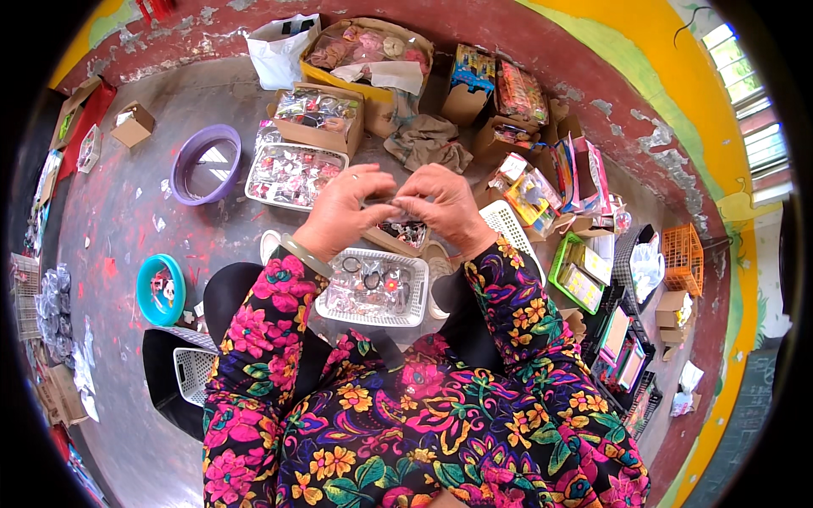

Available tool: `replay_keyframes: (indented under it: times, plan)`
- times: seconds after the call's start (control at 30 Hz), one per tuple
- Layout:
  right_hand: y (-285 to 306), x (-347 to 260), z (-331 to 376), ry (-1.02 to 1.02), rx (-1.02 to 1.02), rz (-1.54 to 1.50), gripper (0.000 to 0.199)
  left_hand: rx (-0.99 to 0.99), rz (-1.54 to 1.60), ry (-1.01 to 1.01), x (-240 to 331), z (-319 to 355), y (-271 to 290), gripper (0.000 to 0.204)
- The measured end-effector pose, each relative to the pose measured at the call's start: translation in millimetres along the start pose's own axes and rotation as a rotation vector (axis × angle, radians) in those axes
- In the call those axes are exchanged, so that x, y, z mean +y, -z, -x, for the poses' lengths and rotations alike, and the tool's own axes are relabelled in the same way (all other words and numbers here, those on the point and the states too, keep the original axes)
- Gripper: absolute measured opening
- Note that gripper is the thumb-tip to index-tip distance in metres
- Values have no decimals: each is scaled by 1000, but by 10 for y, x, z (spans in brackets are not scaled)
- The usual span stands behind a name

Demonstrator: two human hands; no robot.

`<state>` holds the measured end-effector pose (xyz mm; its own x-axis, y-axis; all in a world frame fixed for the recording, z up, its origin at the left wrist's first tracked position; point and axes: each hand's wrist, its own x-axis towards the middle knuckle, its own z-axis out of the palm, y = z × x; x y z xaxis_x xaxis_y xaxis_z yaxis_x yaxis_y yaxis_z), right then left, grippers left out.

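Note:
Both hands are raised close together above a white basket. My left hand (348, 207), with a pale bangle (306, 256) at the wrist, has its fingers closed in a pinch. My right hand (442, 206) pinches too, its fingertips almost meeting the left ones. Something small and dark shows between them, too hidden to name. Below, the white basket (421, 292) holds clear plastic packets (347, 292) and dark rings (371, 279) that look like hair ties. Just behind it, partly covered by the hands, is a cardboard box (389, 243) with small dark items.
Behind my left hand stand a white basket of packets (292, 173) and a filled carton (318, 118). A purple tub (206, 165) and a teal basin (161, 289) sit on the floor at left. At right are a green basket (584, 271) and an orange crate (683, 260).

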<state>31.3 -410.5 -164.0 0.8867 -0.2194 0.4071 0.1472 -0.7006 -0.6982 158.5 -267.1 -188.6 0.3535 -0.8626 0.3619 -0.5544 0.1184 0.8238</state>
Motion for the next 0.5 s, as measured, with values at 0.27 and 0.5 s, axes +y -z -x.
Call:
replay_keyframes:
  times: [0.27, 0.5]
  plan:
    - [18, 14, 25, -80, -80, -121, 7, -93, 153, 136, -68, 34, -44, 16]
    - [63, -54, 32, -204, -82, -260, 7, -104, 396, 357, 9, 27, 17, 13]
